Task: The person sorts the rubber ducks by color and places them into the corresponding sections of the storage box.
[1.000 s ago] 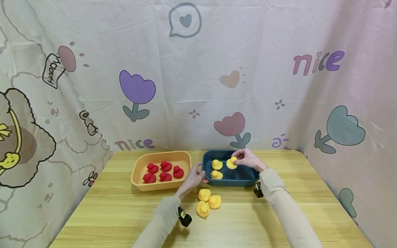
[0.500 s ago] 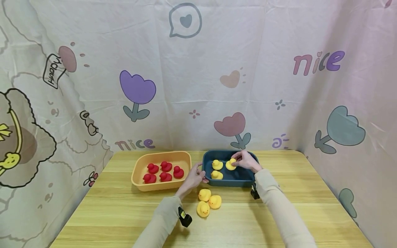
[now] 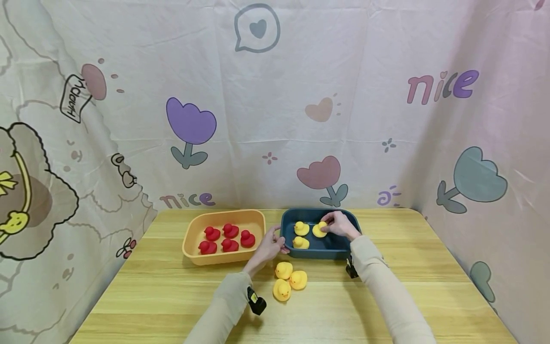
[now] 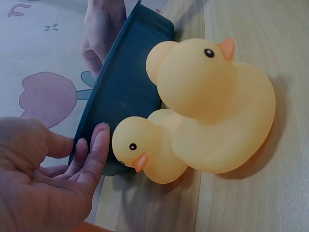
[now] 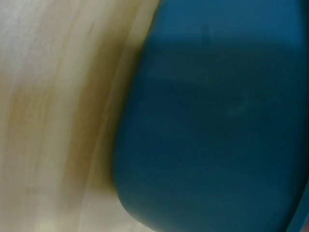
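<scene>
In the head view, my right hand (image 3: 341, 224) reaches into the dark blue bin (image 3: 320, 253) and pinches a yellow rubber duck (image 3: 319, 231) low inside it. Two other yellow ducks sit at the bin's left side, an upper duck (image 3: 301, 229) and a lower duck (image 3: 301, 243). My left hand (image 4: 53, 174) holds the bin's left end, thumb at the rim and fingers against the outer wall. Close by that hand, three yellow ducks (image 3: 298, 280) stand on the table in front of the bin. The right wrist view shows only the bin's outer wall (image 5: 207, 130) and table, not the fingers.
An orange-yellow bin (image 3: 215, 259) with several red rubber ducks (image 3: 229, 245) stands left of the blue one, beside my left hand. Both bins are near the back of the wooden table (image 3: 172, 306). A printed cloth (image 3: 258, 119) hangs behind.
My right hand has moved slightly left and down into the blue bin with the yellow rubber duck. The left hand stays at the bin's left end.
</scene>
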Demonstrator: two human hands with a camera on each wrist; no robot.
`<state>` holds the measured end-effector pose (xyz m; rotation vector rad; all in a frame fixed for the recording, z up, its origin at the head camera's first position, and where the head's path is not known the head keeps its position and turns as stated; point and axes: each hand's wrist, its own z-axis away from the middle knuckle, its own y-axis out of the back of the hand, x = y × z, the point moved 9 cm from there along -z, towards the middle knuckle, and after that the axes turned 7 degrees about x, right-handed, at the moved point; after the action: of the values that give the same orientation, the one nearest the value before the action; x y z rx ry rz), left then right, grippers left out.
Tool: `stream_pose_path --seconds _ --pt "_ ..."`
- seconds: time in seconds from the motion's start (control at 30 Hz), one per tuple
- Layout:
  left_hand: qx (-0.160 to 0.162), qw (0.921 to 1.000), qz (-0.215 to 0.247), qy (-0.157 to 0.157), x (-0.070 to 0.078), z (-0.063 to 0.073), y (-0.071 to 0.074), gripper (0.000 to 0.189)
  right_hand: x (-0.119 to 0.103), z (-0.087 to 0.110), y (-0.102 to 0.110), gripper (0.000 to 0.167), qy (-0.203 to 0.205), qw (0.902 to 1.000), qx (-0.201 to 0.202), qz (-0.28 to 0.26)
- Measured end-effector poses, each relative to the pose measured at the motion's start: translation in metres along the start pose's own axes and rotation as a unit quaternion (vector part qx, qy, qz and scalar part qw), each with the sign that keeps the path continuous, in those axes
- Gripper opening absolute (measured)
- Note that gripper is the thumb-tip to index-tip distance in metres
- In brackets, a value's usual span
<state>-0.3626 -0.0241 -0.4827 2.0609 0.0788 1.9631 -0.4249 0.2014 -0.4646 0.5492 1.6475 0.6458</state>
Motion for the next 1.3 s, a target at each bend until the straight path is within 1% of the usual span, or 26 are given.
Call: stream_pose_path --seconds 0.17,0.4,0.63,0.77,0.87,1.0,1.13,1.3 --pt "0.001 1.0 -0.003 -0.001 0.001 0.0 0.0 0.054 0.003 0.0 -0.002 0.022 -0.01 0.9999 0.003 0.012" --pt "0.0 1.0 -0.003 -0.008 0.003 0.0 0.0 0.054 0.004 0.0 -0.002 0.022 -0.009 0.9998 0.008 0.015" --pt "0.0 0.9999 0.006 -0.014 0.004 0.001 -0.001 0.052 0.008 0.003 -0.001 0.027 -0.029 0.9996 0.004 0.006" --pt "0.002 0.9999 0.005 -0.013 0.004 0.001 -0.001 0.052 0.006 0.006 0.001 0.03 -0.024 0.9996 0.011 -0.006" --pt "0.001 0.9999 0.005 -0.011 0.003 0.001 -0.001 0.053 0.002 0.008 0.003 0.031 -0.009 0.9997 0.016 -0.014" --pt "0.0 1.0 0.006 -0.007 0.002 0.0 -0.001 0.053 -0.007 0.011 0.006 0.03 0.026 0.999 0.03 -0.021" --pt "0.0 1.0 0.005 -0.001 0.0 0.0 0.0 0.054 -0.017 0.018 0.01 0.028 0.05 0.9966 0.054 -0.038" --pt "-0.002 1.0 0.002 0.005 0.0 0.0 -0.001 0.054 -0.03 0.035 0.014 0.026 0.073 0.99 0.079 -0.091"
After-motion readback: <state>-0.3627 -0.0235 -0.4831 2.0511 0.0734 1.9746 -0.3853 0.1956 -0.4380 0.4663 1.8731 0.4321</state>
